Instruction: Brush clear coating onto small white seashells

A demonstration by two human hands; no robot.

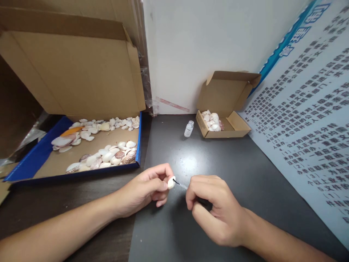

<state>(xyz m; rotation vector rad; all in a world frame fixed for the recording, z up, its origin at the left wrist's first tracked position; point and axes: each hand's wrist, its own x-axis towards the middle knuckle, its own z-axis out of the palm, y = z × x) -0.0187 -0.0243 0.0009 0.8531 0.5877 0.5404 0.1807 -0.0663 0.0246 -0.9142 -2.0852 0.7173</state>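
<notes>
White shell [171, 182] pinched in left hand [144, 189] fingers, near centre above tabletop [245, 163]; right hand [212, 207] fingers closed on fine brush [178, 183], tip at shell. Handful in far small carton [236, 123], probably done; many more lie in large box [54, 163], left.

Left hand [148, 187] pinching one small white shell [171, 182]; right hand [211, 203] closed on a thin brush [178, 183], tip touching the shell. Dark desk [218, 156]: large shell tray [40, 160], small vial [188, 128], small carton [231, 125] of shells.

A white wall [204, 43] rises behind the dark grey table [245, 174], a printed notice board [313, 127] slanting along the right.
</notes>
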